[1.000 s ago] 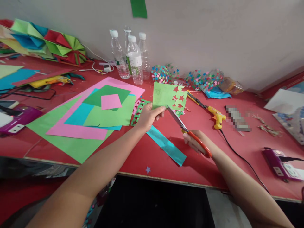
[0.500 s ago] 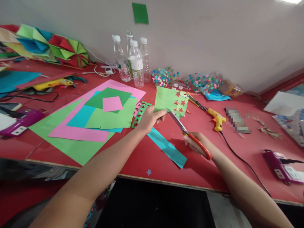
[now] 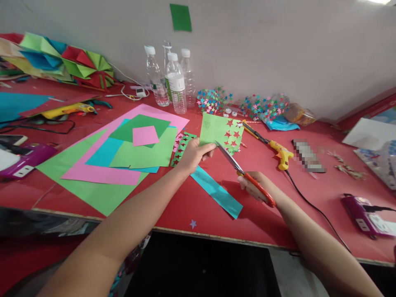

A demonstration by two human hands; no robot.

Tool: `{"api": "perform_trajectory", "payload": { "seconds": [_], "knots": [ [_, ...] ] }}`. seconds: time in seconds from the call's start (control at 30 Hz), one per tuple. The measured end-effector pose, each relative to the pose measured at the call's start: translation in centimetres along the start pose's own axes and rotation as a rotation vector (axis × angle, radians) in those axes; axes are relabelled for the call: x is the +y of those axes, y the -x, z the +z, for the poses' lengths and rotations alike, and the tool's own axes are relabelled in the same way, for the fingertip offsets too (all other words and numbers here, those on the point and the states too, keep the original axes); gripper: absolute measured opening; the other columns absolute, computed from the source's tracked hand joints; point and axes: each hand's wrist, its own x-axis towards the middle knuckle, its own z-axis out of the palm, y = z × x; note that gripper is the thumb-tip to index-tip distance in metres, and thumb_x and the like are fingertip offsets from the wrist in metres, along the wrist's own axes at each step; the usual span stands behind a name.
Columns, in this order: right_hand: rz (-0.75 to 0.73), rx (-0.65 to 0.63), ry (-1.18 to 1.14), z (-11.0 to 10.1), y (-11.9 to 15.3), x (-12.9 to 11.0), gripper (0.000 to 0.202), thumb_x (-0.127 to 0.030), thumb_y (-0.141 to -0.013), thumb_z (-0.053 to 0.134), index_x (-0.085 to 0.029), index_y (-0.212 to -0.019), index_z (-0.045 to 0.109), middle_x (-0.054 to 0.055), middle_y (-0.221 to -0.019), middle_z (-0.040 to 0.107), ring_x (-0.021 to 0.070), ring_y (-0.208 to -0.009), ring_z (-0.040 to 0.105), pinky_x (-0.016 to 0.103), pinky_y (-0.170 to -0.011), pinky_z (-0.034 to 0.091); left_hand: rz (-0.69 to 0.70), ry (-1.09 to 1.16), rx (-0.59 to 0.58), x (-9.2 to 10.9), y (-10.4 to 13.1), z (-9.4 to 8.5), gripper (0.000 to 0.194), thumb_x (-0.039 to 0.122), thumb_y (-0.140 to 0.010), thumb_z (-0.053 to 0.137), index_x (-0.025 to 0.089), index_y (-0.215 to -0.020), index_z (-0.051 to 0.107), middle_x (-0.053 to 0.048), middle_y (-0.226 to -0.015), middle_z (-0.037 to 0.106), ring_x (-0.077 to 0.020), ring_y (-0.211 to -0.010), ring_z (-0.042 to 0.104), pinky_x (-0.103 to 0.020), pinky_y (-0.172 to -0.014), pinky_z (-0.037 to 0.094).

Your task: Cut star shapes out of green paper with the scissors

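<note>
Pinched in my left hand [image 3: 198,154] is the lower left corner of a light green sheet of paper [image 3: 212,127], raised above the table. Star-shaped holes run down the sheet's right part. My right hand [image 3: 255,186] is closed around the red handles of a pair of scissors [image 3: 238,168]. The blades look nearly together, and their tip is at the sheet's lower edge, close to my left thumb. Under my hands lies a blue paper strip [image 3: 216,192]. Beside my left hand is a dark green strip with star holes [image 3: 181,150].
Layered coloured sheets [image 3: 100,181] cover the table's left. Plastic bottles [image 3: 177,84] and piles of small paper stars [image 3: 210,101] stand along the wall. To the right are a yellow glue gun [image 3: 281,154] with its cord, a phone [image 3: 307,156] and a purple power strip [image 3: 366,216].
The view has shifted very slightly. Both hands, the green sheet and the scissors keep nearly the same places relative to each other.
</note>
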Motion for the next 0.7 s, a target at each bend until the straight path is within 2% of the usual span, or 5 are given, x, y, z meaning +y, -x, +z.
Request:
{"api": "perform_trajectory", "payload": {
  "seconds": [0.2,0.43,0.7],
  "knots": [
    [-0.022,0.009,-0.018,0.1,-0.3,0.3,0.047,-0.063,-0.08,0.054,-0.019,-0.063,0.048,-0.007,-0.037,0.038,0.0072,-0.03,0.034,0.021,-0.034,0.027,-0.044,0.022,0.033,-0.2,0.1,0.1,0.023,0.032,-0.072,0.066,0.016,-0.057,0.059,0.002,-0.049,0.057,-0.0043,-0.037,0.042,-0.02,-0.037,0.026],
    [-0.017,-0.068,-0.174,0.1,-0.1,0.0,0.044,-0.059,-0.083,0.053,-0.019,-0.065,0.047,-0.009,-0.032,0.036,0.0056,-0.028,0.029,0.021,-0.037,0.024,-0.004,0.115,-0.003,-0.4,0.5,0.6,0.026,0.037,-0.081,0.058,0.015,-0.068,0.064,-0.002,-0.056,0.064,-0.0103,-0.044,0.056,-0.023,-0.045,0.044],
    [-0.128,-0.17,-0.278,0.1,-0.2,1.1,0.047,-0.06,-0.09,0.045,-0.018,-0.072,0.051,-0.01,-0.036,0.037,0.0054,-0.029,0.031,0.021,-0.039,0.026,-0.008,0.063,0.024,-0.5,1.1,1.0,0.03,0.037,-0.082,0.057,0.015,-0.063,0.062,-0.001,-0.053,0.062,-0.0091,-0.044,0.053,-0.022,-0.044,0.042]
  ]
}}
